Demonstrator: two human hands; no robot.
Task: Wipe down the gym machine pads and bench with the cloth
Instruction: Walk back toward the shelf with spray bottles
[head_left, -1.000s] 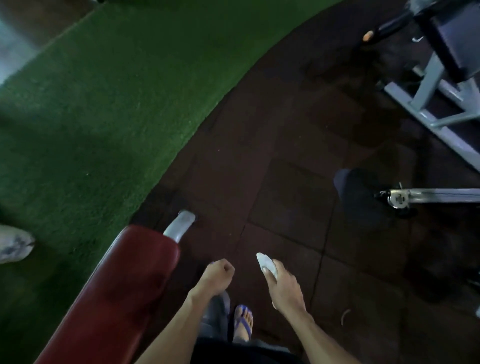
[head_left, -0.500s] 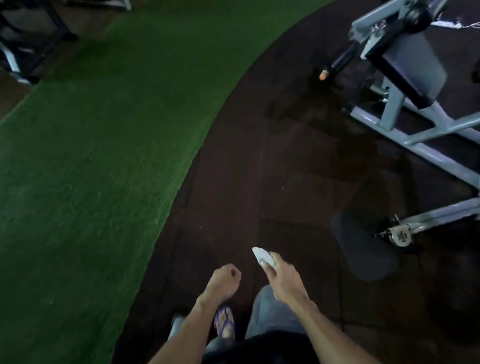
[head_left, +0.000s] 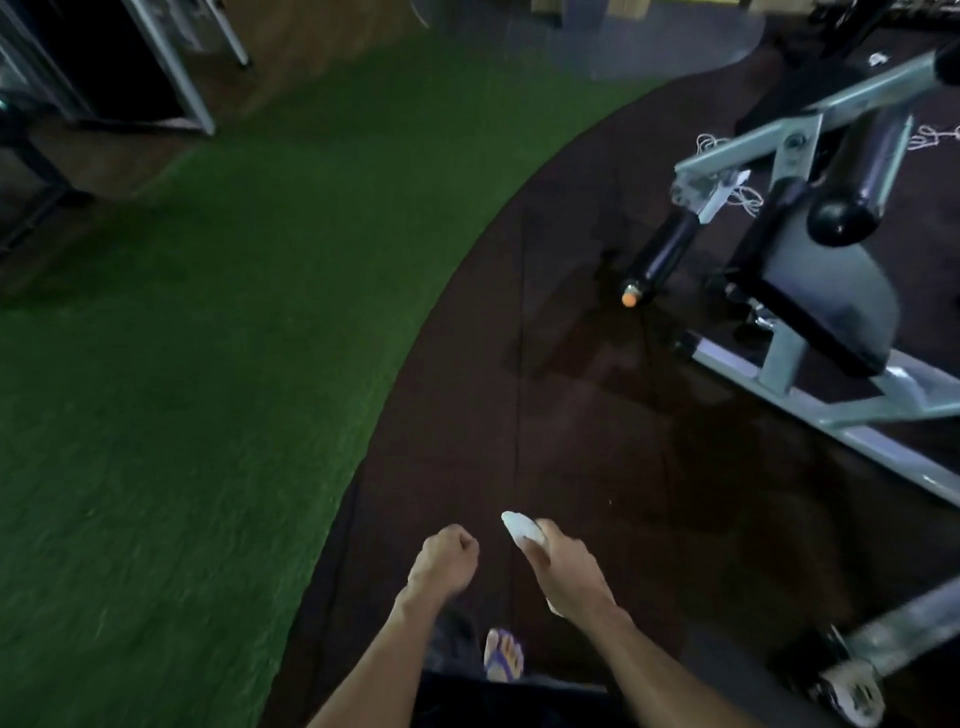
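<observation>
My right hand (head_left: 566, 569) grips a bunched white cloth (head_left: 522, 527), whose tip sticks out past my fingers above the dark floor. Beside it my left hand (head_left: 444, 564) is curled into a fist and holds nothing. A grey-framed gym machine (head_left: 789, 374) stands ahead at the right, well beyond both hands. It carries a black seat pad (head_left: 821, 291), a black roller pad (head_left: 857, 182) and a black handle with an orange tip (head_left: 662, 254).
Green artificial turf (head_left: 197, 364) covers the left half, meeting dark rubber floor tiles (head_left: 597, 441) along a curved edge. Metal frames (head_left: 171, 67) stand at the far left. A grey machine bar (head_left: 883, 639) juts in at lower right. My sandalled foot (head_left: 503, 656) shows below.
The view has swung up and forward: the red bench has dropped out of sight and the grey machine has come nearer. Both hands keep their pose, cloth still held.
</observation>
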